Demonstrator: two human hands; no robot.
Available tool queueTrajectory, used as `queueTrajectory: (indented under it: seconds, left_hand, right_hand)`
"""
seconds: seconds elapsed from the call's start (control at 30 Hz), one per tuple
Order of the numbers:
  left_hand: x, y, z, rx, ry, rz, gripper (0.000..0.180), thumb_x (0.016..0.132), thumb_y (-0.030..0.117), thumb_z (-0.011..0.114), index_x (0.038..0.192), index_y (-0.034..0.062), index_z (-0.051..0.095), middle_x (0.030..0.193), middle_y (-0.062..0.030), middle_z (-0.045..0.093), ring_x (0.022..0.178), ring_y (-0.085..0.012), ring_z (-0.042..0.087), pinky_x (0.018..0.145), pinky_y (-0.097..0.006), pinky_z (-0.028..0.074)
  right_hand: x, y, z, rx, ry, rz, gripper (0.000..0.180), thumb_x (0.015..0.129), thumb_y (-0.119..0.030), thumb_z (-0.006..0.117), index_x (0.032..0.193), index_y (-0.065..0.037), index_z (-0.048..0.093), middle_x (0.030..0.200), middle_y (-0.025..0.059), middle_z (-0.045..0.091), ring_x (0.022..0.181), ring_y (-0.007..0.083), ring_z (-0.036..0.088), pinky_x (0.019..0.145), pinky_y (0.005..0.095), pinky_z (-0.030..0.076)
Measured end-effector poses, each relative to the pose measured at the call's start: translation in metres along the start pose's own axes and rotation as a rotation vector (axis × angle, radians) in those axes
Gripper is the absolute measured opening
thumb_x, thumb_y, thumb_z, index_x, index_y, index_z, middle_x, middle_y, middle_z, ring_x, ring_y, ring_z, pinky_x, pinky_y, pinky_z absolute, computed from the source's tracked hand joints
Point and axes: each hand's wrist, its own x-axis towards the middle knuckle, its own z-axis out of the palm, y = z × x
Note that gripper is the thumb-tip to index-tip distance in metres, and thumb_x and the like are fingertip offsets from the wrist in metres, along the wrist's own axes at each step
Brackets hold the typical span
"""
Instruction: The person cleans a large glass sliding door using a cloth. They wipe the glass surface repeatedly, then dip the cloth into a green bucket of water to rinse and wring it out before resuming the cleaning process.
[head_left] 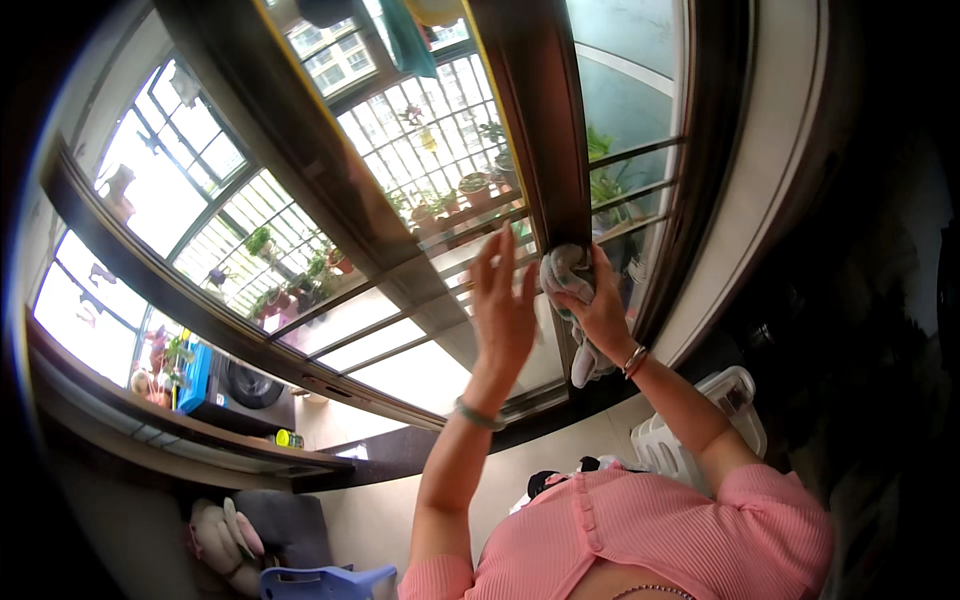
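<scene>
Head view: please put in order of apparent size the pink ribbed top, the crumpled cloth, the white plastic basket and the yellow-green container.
Pink ribbed top
White plastic basket, partly hidden
Crumpled cloth in the right hand
Yellow-green container

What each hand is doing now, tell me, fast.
Left hand: open, holding nothing; whether it touches the glass cannot be told.
Right hand: closed, holding a cloth.

The left arm [448, 470] reaches upward, its left hand [507, 315] raised, slightly blurred, with fingers [507, 250] apart and pointing up; the right arm [695, 410] slants up leftward, its right hand [603, 305] curled in a grip, the 2 hands near each other
</scene>
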Motion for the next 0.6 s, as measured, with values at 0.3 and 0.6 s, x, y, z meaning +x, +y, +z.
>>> queueTrajectory:
  seconds: [0.3, 0.6]
  left_hand:
    - [0.001, -0.015, 0.013, 0.167, 0.109, -0.052, 0.084, 0.085, 0.017, 0.074, 0.153, 0.0042, 0.027, 0.138, -0.0171, 0.037, 0.117, -0.0339, 0.046, 0.095, -0.044, 0.043]
    - [-0.012, -0.031, -0.014, 0.313, 0.234, -0.123, 0.094, 0.079, 0.021, 0.08, 0.153, 0.0013, 0.026, 0.139, -0.0186, 0.035, 0.115, -0.0352, 0.043, 0.097, -0.045, 0.039]
  right_hand:
    - [-0.015, -0.021, 0.043, -0.032, -0.122, -0.047, 0.09, 0.079, -0.014, 0.078, 0.151, 0.001, 0.025, 0.149, 0.0235, 0.036, 0.136, 0.0385, 0.04, 0.111, 0.0419, 0.036]
    - [-0.031, -0.026, 0.071, 0.068, -0.277, -0.091, 0.09, 0.078, -0.013, 0.079, 0.15, 0.0, 0.027, 0.148, 0.022, 0.039, 0.134, 0.0387, 0.041, 0.11, 0.0439, 0.037]
